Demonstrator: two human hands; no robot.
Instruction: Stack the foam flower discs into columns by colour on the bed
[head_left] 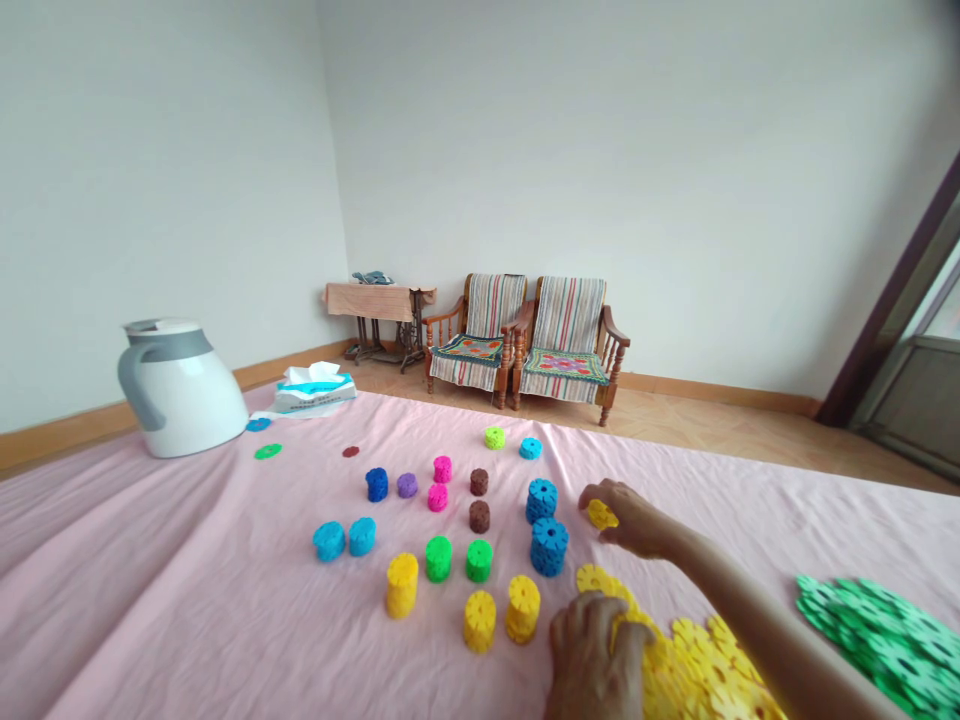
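Observation:
My right hand [631,517] pinches a yellow foam disc [602,514] between thumb and fingers, just right of a blue disc stack [550,546]. My left hand [592,652] rests on the edge of a heap of yellow discs [697,665], its fingers curled over them. Its grip is hidden. Three short yellow stacks [480,621] stand left of that hand. Rows of small stacks in green [439,558], brown [479,516], magenta [438,497] and cyan [345,539] stand farther off on the pink sheet [187,540].
A heap of green discs [877,640] lies at the right. Single discs lie near a white plastic jug [180,388] and a tissue box [315,390]. Beyond the sheet's far edge are a tiled floor, two wooden armchairs [525,340] and a small table [379,310].

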